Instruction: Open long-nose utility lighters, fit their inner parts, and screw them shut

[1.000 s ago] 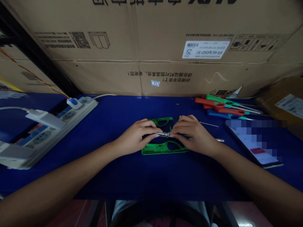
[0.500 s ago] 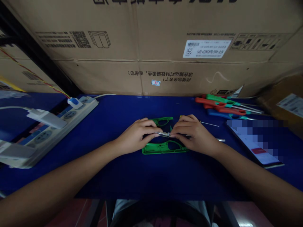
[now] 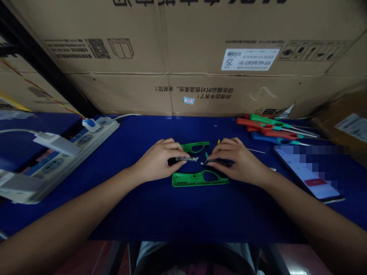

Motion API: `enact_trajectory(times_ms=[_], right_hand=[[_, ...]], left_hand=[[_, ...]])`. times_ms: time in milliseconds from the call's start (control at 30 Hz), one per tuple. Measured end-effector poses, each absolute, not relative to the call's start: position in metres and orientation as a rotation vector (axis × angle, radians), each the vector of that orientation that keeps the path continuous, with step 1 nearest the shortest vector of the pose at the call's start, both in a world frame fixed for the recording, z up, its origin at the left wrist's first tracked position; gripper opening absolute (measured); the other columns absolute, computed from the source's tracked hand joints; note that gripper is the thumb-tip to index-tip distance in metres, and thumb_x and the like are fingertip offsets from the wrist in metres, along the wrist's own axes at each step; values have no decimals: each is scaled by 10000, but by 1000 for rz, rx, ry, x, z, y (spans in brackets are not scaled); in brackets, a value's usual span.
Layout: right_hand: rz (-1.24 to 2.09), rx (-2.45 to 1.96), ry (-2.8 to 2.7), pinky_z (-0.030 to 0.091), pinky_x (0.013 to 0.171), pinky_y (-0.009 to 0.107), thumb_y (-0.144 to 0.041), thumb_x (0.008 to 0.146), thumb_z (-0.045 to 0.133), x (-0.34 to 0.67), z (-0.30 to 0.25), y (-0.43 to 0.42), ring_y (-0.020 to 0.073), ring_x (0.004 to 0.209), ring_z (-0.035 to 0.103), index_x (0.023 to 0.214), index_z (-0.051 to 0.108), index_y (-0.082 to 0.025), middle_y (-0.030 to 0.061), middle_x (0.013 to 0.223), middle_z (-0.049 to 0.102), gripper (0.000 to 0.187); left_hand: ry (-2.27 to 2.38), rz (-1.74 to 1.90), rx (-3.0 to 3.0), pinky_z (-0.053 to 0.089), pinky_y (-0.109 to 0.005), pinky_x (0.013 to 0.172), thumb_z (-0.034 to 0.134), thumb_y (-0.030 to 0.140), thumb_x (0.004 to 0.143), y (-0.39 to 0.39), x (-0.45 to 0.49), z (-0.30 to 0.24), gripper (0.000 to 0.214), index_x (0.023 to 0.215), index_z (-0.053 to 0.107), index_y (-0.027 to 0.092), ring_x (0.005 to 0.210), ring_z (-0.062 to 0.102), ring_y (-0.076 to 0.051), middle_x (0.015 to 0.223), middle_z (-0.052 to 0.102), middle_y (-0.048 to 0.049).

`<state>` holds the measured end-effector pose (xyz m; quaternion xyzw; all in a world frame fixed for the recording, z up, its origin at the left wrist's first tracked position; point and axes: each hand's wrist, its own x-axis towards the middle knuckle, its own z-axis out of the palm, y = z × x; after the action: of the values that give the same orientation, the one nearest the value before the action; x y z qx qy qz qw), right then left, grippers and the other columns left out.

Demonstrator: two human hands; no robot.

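Observation:
My left hand (image 3: 160,160) pinches a slim, clear lighter fuel tank (image 3: 186,159) with a pale tip pointing right. My right hand (image 3: 241,160) is closed on a thin dark lighter part (image 3: 210,164) with a small whitish end; most of it is hidden by the fingers. A short gap separates the two parts. Below them lies a green lighter shell half (image 3: 185,179), hollow side up. Behind my hands rests the other green shell half (image 3: 197,146), partly covered by my left fingers. A small teal piece (image 3: 207,155) shows beside my right fingertips.
Several assembled lighters (image 3: 266,128) in red, green and blue lie at the back right. A phone (image 3: 311,179) lies right of my right forearm. A thin metal shaft (image 3: 256,151) pokes out behind my right hand. A power strip (image 3: 94,137) runs along the left; a cardboard box (image 3: 129,88) stands behind.
The parts in my two hands, together earlier, are now apart. My left hand has shifted slightly left with the fuel tank, uncovering more of the lower shell half.

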<state>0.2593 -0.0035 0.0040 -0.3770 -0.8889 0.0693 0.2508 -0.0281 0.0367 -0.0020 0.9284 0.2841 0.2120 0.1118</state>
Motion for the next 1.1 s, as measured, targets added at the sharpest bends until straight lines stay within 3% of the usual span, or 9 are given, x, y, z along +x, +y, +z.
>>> enact_trajectory(times_ms=[133,300,500,633,800,1100], right_hand=[[148,-1051,-2413,377,867,397,-289,977,639,261,5,-3,202,952,646,1015,737,-243,32,967,745,115],[107,-1046,-2424,384,844,394,-262,986,603,262,6,-2,209,937,647,1030,725,-247,43,973,742,130],[160,-1021,-2431,392,839,400,-276,991,600,254,7,-7,211,947,624,1059,741,-252,53,990,726,158],[164,-854,-2526,416,918,448,-319,990,603,247,8,-13,252,1105,584,1146,753,-287,96,1226,677,218],[121,-771,-2612,390,1064,544,-336,992,593,247,12,-17,305,1347,451,1381,636,-315,111,1583,449,392],[98,-835,-2608,417,1047,559,-379,978,613,249,11,-14,335,1334,468,1476,550,-323,102,1659,353,505]], left_hand=[[891,562,2778,446,-381,871,678,323,922,35,-30,0,194,1088,767,276,958,647,-214,1033,739,-23],[830,644,2707,469,-376,906,611,345,990,33,-27,-1,227,1149,755,270,961,656,-198,1044,738,-38],[729,635,2633,505,-353,867,690,311,949,32,-19,-6,180,1091,776,241,933,653,-191,1009,740,-40],[725,665,2548,524,-326,845,693,266,944,33,-18,-8,142,1052,773,220,933,662,-187,969,730,-40],[690,807,2366,535,-307,855,681,265,954,32,-17,-7,148,1064,766,216,949,683,-175,980,735,-49],[611,861,2218,537,-322,863,715,254,929,30,-14,-6,127,1034,767,206,928,685,-168,953,747,-47]])
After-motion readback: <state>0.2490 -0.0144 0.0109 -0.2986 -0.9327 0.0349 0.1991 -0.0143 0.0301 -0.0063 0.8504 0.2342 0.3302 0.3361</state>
